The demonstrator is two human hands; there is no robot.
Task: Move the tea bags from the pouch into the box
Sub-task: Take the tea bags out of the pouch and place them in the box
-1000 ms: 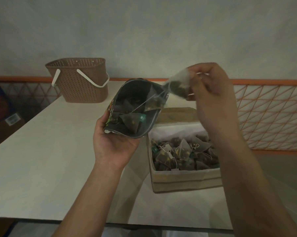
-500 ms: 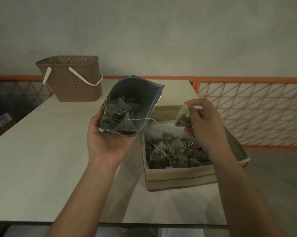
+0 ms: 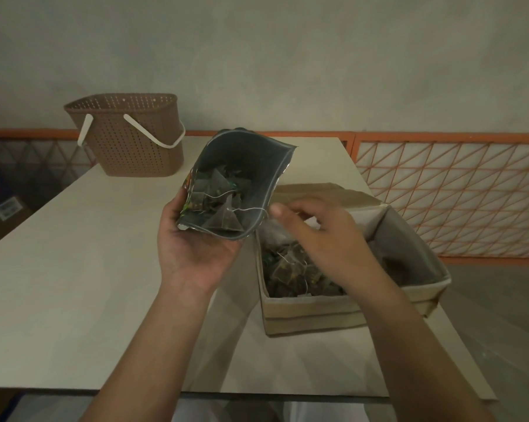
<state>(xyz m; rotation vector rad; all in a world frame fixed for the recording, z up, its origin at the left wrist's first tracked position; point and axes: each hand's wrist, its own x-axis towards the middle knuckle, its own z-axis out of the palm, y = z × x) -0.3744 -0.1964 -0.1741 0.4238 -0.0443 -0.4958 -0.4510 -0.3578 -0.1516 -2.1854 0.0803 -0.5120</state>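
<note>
Tea bags [image 3: 219, 205], pyramid-shaped and dark, loose inside the open pouch [image 3: 242, 166], with one white string trailing over its near-right rim; more tea bags [image 3: 290, 269] heaped in the box [image 3: 312, 312].

Far left on the table [image 3: 59, 269]: a brown perforated basket [image 3: 129, 138] with a white handle, well apart from everything else. Behind the far edge, an orange lattice railing [image 3: 452, 193] running across to the right.

Left of centre: the pouch tilted, mouth turned toward the camera, held up above the table. Left hand [image 3: 193, 254] under its near end, palm up, thumb curled onto the left edge, fingers cupped round the bottom. Tea bags inside just beyond those fingers.

Right of the pouch: the box, beige, open-topped, resting near the table's right edge, flap folded back on the far side. Right hand [image 3: 321, 236] above the box's near-left part, just beside the pouch rim, hiding part of the heap. Fingers loosely bent and spread, pointing left; nothing visibly held. Contact with the trailing string unclear.
</note>
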